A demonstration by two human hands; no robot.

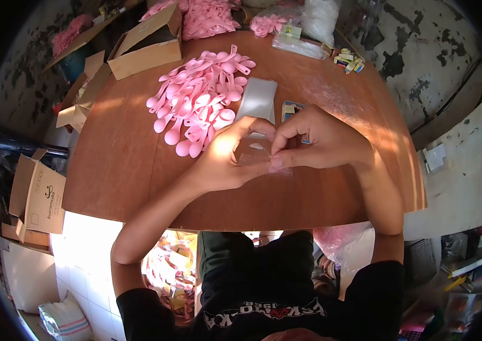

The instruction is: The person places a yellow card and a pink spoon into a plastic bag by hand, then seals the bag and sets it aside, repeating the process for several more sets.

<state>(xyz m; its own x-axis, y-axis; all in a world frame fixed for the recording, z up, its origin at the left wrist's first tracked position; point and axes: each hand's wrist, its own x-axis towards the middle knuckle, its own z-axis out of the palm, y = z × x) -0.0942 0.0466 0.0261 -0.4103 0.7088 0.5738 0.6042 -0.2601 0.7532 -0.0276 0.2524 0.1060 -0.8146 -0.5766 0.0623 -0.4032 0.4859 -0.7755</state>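
My left hand (226, 156) and my right hand (326, 139) meet over the table, thumbs and fingertips pinched together. Between them is a thin clear plastic bag (257, 152), hard to make out against the wood; its exact shape does not show. Just beyond the fingers lies a stack of flat clear plastic bags (259, 98). A small printed box (292, 109) is partly hidden behind my right hand. To the left of the hands spreads a heap of pink plastic spoons (198, 96).
An open cardboard box (147, 48) stands at the table's back left. Bags of pink pieces (209, 20), clear plastic packs (303, 45) and small printed boxes (349, 61) line the far edge. Another carton (42, 193) is left of the brown table (116, 165).
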